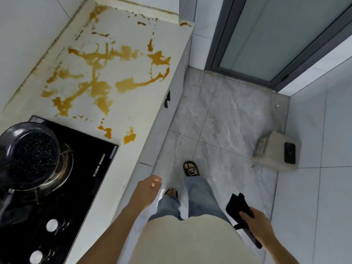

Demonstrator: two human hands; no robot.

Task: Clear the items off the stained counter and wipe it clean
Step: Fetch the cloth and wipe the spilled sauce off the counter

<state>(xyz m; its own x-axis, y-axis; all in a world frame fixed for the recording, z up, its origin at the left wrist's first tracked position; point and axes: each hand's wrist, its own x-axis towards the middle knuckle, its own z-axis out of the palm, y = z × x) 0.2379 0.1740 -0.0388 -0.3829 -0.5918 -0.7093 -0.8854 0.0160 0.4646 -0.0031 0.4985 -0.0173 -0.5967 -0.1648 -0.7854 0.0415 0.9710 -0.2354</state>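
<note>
A: While the pan [28, 155] sits on the hob [76, 168] at far left, where does the stain [99, 80] lie from the hands?

B: Up and to the left of both. It spreads in orange streaks across the bench [133, 115], from the hob's edge towards the back corner by the wall, and no loose items stand on the stained part. The bench runs long along the wall, away from the person.

A: Which hand is nearer?

B: The left hand [148, 189], just beside the bench's front edge, with its grip released and holding nothing. But the cloth [238, 206] is in the right hand [259, 223], fingers curled round it, low at the right hip and well apart from the bench. So I'd judge the wipe calls for a swing leftwards across the body.

A: And the room?

B: Grey marble floor [228, 115], feet in sandals, a frosted door [276, 35] ahead, and at right a small box [276, 151] against the tiled wall with a dark thing on it, maybe a phone.
</note>
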